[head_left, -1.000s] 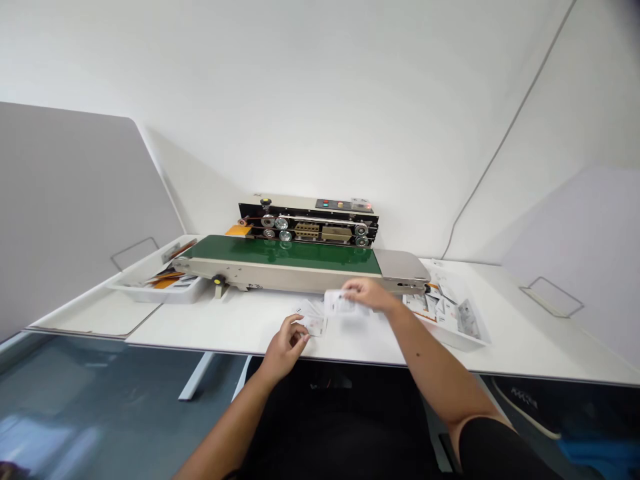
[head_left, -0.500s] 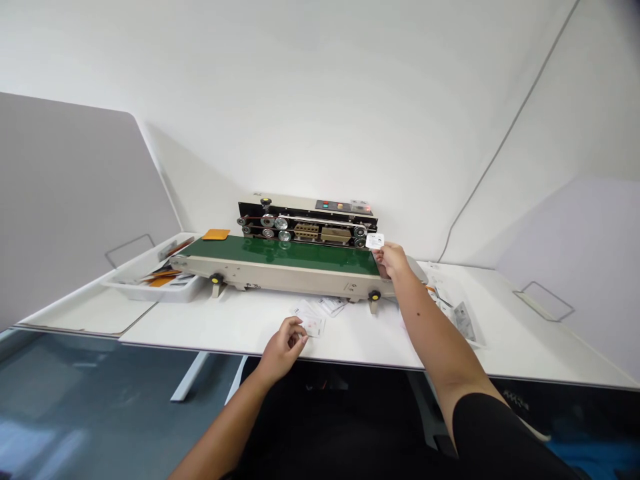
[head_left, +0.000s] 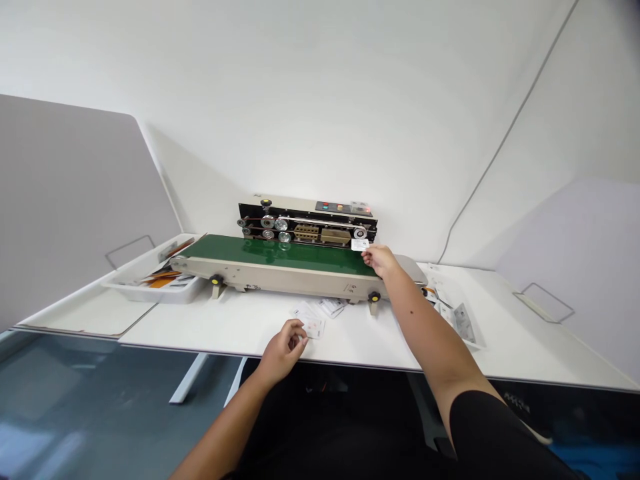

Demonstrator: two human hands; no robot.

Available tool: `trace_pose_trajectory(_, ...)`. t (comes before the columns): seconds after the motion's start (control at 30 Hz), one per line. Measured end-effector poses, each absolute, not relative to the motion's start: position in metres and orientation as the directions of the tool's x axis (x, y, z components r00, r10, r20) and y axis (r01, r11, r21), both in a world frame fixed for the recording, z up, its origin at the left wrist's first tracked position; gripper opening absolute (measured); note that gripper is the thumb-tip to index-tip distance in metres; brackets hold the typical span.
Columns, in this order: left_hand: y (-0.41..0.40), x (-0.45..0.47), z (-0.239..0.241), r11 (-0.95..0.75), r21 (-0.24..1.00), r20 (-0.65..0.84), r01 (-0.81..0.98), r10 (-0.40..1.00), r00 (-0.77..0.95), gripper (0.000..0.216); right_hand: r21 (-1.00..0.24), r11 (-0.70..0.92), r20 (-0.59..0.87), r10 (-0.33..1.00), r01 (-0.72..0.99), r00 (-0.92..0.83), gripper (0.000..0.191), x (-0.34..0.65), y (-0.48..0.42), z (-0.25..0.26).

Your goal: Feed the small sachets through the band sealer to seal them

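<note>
The right hand [head_left: 380, 259] pinches a small white packet [head_left: 360, 245] between thumb and fingertips, and the thumb covers the packet's near right corner; its print is too small to read. The right arm is stretched far out and slightly leftward, with the wrist above the right end of the green belt [head_left: 280, 253]. The packet is held there, just in front of the rollers of the sealing machine [head_left: 307, 225]. Whether it touches the belt cannot be told. The left hand [head_left: 285, 347] lies at the near edge of the table [head_left: 225, 327], its fingers curled inward. Their tips meet the nearest of the loose packets [head_left: 320, 313]. Whether the hand grips it or only rests on it is hidden by the knuckles. The left forearm comes up from the bottom edge, bent only a little. The right forearm crosses in front of the right tray [head_left: 463, 323] and hides most of its left part, so only a few packets show in it. At the far left a left tray [head_left: 150, 277] holds orange and white pieces too blurred to tell apart. A grey panel [head_left: 75, 200] stands on the left, cut off by the frame.
</note>
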State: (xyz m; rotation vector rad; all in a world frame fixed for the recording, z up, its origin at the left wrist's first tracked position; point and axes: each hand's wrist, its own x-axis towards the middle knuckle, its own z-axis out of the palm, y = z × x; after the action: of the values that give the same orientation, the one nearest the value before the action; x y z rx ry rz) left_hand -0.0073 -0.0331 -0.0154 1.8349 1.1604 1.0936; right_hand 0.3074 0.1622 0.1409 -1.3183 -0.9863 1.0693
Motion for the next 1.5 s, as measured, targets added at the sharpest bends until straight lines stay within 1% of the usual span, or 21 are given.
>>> trace_pose_trajectory(0.1, -0.033, -0.008, -0.016, -0.36, 0.862, 0.287, 0.358, 0.927, 0.242, 0.029, -0.998, -0.056, -0.047, 0.98, 0.04, 0.196, 0.007, 0.301, 0.163, 0.147)
trace_pose_trajectory(0.13, -0.033, -0.009, -0.016, -0.362, 0.857, 0.287, 0.367, 0.926, 0.244, 0.028, -0.996, -0.041, -0.025, 0.979, 0.076, 0.201, 0.004, 0.299, 0.161, 0.148)
trace_pose_trajectory(0.17, -0.033, -0.009, -0.017, -0.365, 0.85, 0.289, 0.38, 0.926, 0.244, 0.027, -0.99, 0.005, 0.038, 0.972, 0.142, 0.234, 0.005, 0.298, 0.157, 0.147)
trace_pose_trajectory(0.23, -0.033, -0.01, -0.016, -0.369, 0.834, 0.289, 0.411, 0.926, 0.244, 0.024, -0.914, 0.164, 0.297, 0.894, 0.371, 0.335, 0.016, 0.293, 0.142, 0.142)
trace_pose_trajectory(0.27, -0.033, -0.01, -0.015, -0.369, 0.826, 0.287, 0.427, 0.926, 0.245, 0.023, -0.827, 0.245, 0.457, 0.817, 0.506, 0.352, 0.022, 0.29, 0.131, 0.136)
trace_pose_trajectory(0.3, -0.033, -0.011, -0.014, -0.367, 0.818, 0.282, 0.442, 0.927, 0.247, 0.022, -0.717, 0.313, 0.599, 0.733, 0.622, 0.322, 0.027, 0.284, 0.118, 0.127)
trace_pose_trajectory(0.33, -0.033, -0.011, -0.012, -0.364, 0.813, 0.274, 0.455, 0.928, 0.252, 0.021, -0.613, 0.373, 0.695, 0.675, 0.696, 0.25, 0.032, 0.278, 0.104, 0.116)
trace_pose_trajectory(0.37, -0.033, -0.01, -0.011, -0.359, 0.809, 0.264, 0.466, 0.929, 0.258, 0.021, -0.539, 0.444, 0.735, 0.662, 0.716, 0.143, 0.034, 0.27, 0.09, 0.104)
trace_pose_trajectory(0.43, -0.033, -0.009, -0.007, -0.346, 0.804, 0.235, 0.484, 0.932, 0.276, 0.02, -0.415, 0.608, 0.707, 0.684, 0.676, -0.18, 0.034, 0.252, 0.065, 0.076)
trace_pose_trajectory(0.5, -0.032, -0.009, -0.004, -0.329, 0.806, 0.206, 0.492, 0.935, 0.288, 0.02, -0.346, 0.711, 0.565, 0.679, 0.612, -0.469, 0.037, 0.235, 0.047, 0.048)
trace_pose_trajectory(0.57, -0.032, -0.008, -0.002, -0.315, 0.813, 0.188, 0.489, 0.938, 0.292, 0.023, -0.334, 0.715, 0.426, 0.696, 0.615, -0.578, 0.052, 0.223, 0.038, 0.025)
trace_pose_trajectory(0.63, -0.032, -0.008, -0.001, -0.307, 0.819, 0.178, 0.485, 0.939, 0.295, 0.025, -0.342, 0.636, 0.343, 0.77, 0.692, -0.538, 0.064, 0.217, 0.037, 0.009)
trace_pose_trajectory(0.7, -0.032, -0.009, 0.0, -0.305, 0.82, 0.171, 0.485, 0.938, 0.301, 0.026, -0.341, 0.533, 0.291, 0.843, 0.775, -0.452, 0.071, 0.216, 0.04, -0.001)
trace_pose_trajectory(0.8, -0.032, -0.008, 0.002, -0.303, 0.82, 0.168, 0.486, 0.939, 0.301, 0.026, -0.341, 0.452, 0.257, 0.888, 0.824, -0.381, 0.067, 0.22, 0.046, -0.007)
trace_pose_trajectory(0.93, -0.032, -0.006, 0.005, -0.304, 0.833, 0.178, 0.463, 0.938, 0.297, 0.024, -0.372, 0.473, 0.287, 0.877, 0.799, -0.385, 0.055, 0.225, 0.051, -0.011)
trace_pose_trajectory(1.1, -0.033, -0.006, 0.006, -0.311, 0.84, 0.194, 0.444, 0.938, 0.288, 0.023, -0.449, 0.453, 0.34, 0.884, 0.771, -0.321, 0.056, 0.226, 0.052, -0.013)
trace_pose_trajectory(1.17, -0.033, -0.006, 0.006, -0.313, 0.838, 0.195, 0.447, 0.937, 0.29, 0.021, -0.465, 0.455, 0.349, 0.882, 0.759, -0.316, 0.049, 0.225, 0.051, -0.012)
trace_pose_trajectory(1.27, -0.033, -0.006, 0.007, -0.314, 0.837, 0.191, 0.448, 0.935, 0.298, 0.02, -0.478, 0.511, 0.336, 0.858, 0.714, -0.389, 0.031, 0.225, 0.051, -0.01)
trace_pose_trajectory(1.33, -0.033, -0.007, 0.006, -0.316, 0.838, 0.191, 0.445, 0.933, 0.304, 0.021, -0.495, 0.547, 0.347, 0.836, 0.675, -0.424, 0.025, 0.225, 0.051, -0.01)
trace_pose_trajectory(1.43, -0.031, -0.008, 0.001, -0.319, 0.843, 0.189, 0.434, 0.93, 0.316, 0.021, -0.505, 0.611, 0.441, 0.79, 0.61, -0.426, 0.019, 0.225, 0.049, -0.01)
trace_pose_trajectory(1.5, -0.029, -0.009, -0.003, -0.317, 0.855, 0.199, 0.41, 0.931, 0.305, 0.021, -0.491, 0.664, 0.543, 0.739, 0.563, -0.398, 0.026, 0.226, 0.045, -0.009)
